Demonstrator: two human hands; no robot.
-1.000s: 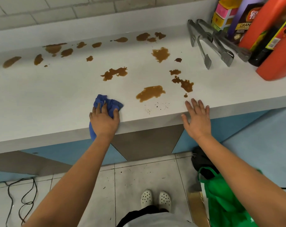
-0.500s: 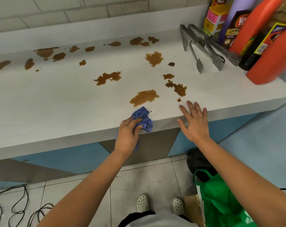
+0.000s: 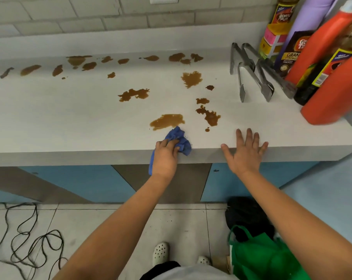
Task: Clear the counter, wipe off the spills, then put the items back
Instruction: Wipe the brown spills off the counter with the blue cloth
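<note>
Left hand has its grip bunched tight on the blue cloth at the front edge of the surface, w/ the nearest brown puddle lying straight ahead, just past the cloth's far tip, maybe already touching, hard to tell. Its long axis runs left-right, so a push fwd meets it broadside. Right hand lies flat and splayed on the edge, holding nothing, beside the smaller splatter.

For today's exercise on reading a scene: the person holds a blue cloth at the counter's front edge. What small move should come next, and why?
Probably push the blue cloth forward over the nearest brown puddle. The left hand already grips the cloth just short of that spill, which is unwiped, while the right hand lies flat on the counter.
</note>
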